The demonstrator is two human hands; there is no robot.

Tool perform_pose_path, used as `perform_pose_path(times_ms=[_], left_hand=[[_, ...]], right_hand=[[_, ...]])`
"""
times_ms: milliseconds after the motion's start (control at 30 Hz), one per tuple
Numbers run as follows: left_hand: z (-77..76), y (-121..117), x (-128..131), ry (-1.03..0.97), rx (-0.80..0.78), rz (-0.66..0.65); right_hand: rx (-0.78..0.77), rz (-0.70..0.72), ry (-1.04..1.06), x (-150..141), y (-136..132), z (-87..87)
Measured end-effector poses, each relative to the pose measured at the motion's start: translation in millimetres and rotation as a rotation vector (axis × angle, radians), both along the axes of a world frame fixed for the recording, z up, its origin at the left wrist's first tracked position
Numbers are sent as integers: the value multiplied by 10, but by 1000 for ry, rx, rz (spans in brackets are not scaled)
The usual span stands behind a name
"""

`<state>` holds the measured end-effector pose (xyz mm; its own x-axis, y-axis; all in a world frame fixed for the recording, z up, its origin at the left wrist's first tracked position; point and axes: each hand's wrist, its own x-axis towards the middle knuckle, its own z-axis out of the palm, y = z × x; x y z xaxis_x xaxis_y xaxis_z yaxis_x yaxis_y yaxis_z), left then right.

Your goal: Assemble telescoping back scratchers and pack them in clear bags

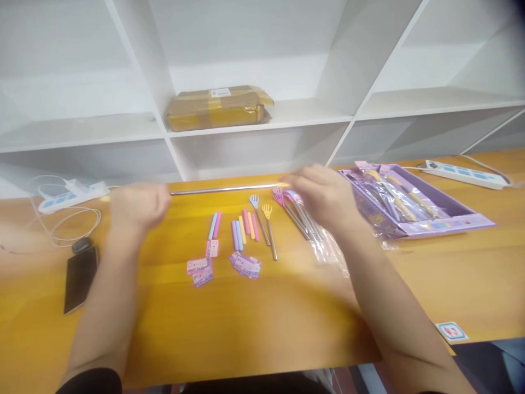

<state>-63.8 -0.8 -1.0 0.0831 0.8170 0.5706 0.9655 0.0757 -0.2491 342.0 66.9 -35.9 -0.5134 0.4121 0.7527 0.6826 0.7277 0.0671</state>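
A long thin metal rod (223,190) stretches level above the wooden table (262,323), pulled out between my two hands. My left hand (137,205) is closed round its left end. My right hand (324,194) is closed on its right end, beside a bunch of small hand-shaped scratchers (297,213) in clear sleeves. Both hands are blurred by motion. Below the rod lie several pastel handle sleeves (244,227), a blue scratcher (257,210), a yellow scratcher (268,227) and small pink labels (245,265).
A purple display box (447,219) with packed scratchers sits at right, a power strip (463,174) behind it. At left lie a phone (80,278), a white power strip (69,195) and cables. A brown parcel (219,106) rests on the white shelf behind.
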Motion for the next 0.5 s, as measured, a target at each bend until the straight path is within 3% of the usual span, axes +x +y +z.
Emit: perform_pose_path(times_ms=[100, 200, 300, 500], left_hand=[[100, 29, -547, -28, 1, 150], [90, 53, -878, -74, 19, 293], [35, 99, -898, -85, -44, 292], [56, 89, -658, -69, -12, 231]], right_hand=[[28, -84, 46, 581, 370, -17], [36, -208, 104, 1045, 608, -87], [-57, -310, 94, 1227, 675, -148], [-222, -384, 130, 1145, 547, -74]])
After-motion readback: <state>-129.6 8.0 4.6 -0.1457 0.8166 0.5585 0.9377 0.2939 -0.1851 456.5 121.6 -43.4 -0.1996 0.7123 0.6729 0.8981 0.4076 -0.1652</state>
